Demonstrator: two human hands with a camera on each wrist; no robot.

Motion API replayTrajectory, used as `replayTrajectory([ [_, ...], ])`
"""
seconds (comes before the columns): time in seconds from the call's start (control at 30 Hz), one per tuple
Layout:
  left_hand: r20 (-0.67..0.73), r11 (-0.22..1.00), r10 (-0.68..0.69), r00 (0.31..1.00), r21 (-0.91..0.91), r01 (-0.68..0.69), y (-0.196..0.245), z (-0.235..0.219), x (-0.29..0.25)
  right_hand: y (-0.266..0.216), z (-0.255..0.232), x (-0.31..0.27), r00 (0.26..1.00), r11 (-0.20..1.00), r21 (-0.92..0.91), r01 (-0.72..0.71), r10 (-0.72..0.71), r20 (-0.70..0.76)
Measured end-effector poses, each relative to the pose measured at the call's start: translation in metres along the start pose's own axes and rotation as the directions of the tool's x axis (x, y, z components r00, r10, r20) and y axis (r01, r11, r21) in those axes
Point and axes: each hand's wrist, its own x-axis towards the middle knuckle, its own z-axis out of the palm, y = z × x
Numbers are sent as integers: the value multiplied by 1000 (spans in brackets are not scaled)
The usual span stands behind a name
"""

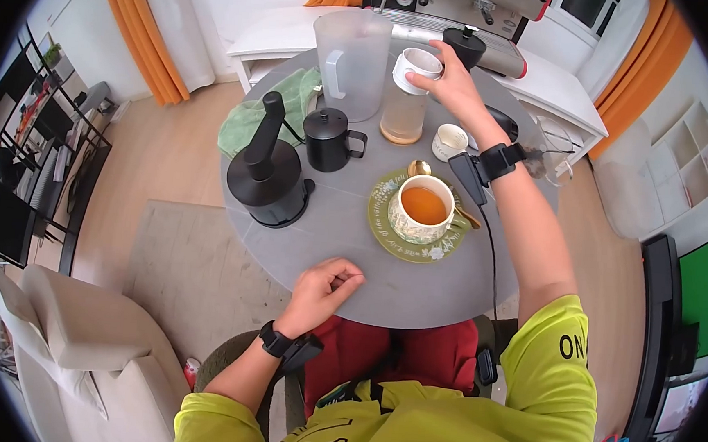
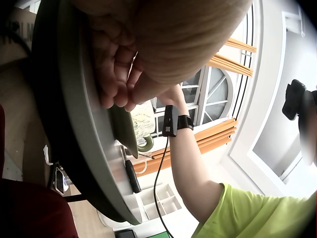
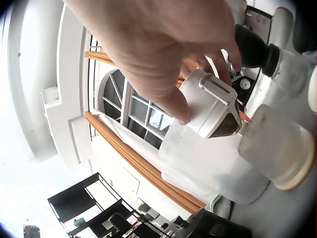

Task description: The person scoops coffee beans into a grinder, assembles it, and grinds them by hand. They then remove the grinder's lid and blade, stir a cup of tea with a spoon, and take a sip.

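Note:
My right hand (image 1: 459, 90) grips a white plastic strainer cup (image 3: 204, 101) with dark mesh in its lower side. In the right wrist view it is tilted, close over the rim of a clear cylindrical jar (image 1: 403, 114) with a tan ring at its base. My left hand (image 1: 327, 289) rests near the table's front edge, fingers loosely curled and holding nothing. Between the hands, a patterned cup (image 1: 408, 227) of amber-brown liquid stands on a green saucer (image 1: 382, 233) with a gold spoon (image 1: 419, 168). A small white cup (image 1: 450, 144) stands right of the jar.
A tall translucent pitcher (image 1: 357, 57) stands behind the jar. At the left are a black hand grinder (image 1: 265, 174), a black lidded pot (image 1: 327, 141) and a green cloth (image 1: 242, 123). A black-lidded container (image 1: 465, 44) and an espresso machine (image 1: 442, 18) are at the back.

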Motion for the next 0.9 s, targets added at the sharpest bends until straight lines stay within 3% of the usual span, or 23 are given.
replayTrajectory([
  [0.07,1,1000,-4,1000,-6,4,0,0,0,1,5,2,1000,997,-81,-2,2,5],
  [0.17,6,1000,-8,1000,-22,8,1,0,0,4,9,1,990,995,-33,-90,93,104],
  [0.4,13,999,-8,1000,-36,8,-1,1,0,16,16,1,986,995,-50,-90,96,139],
  [0.57,14,999,-12,1000,-39,13,-1,1,1,13,14,-5,994,993,-114,37,-25,103],
  [0.7,16,1000,-19,1000,-15,19,2,-1,1,9,-14,-23,994,998,21,-55,53,101],
  [0.77,19,999,-23,1000,-27,24,2,-1,1,17,-33,-36,995,997,38,-69,72,-65],
  [0.9,24,999,-36,999,-34,37,4,0,1,67,-57,-73,980,991,61,-117,126,-157],
])
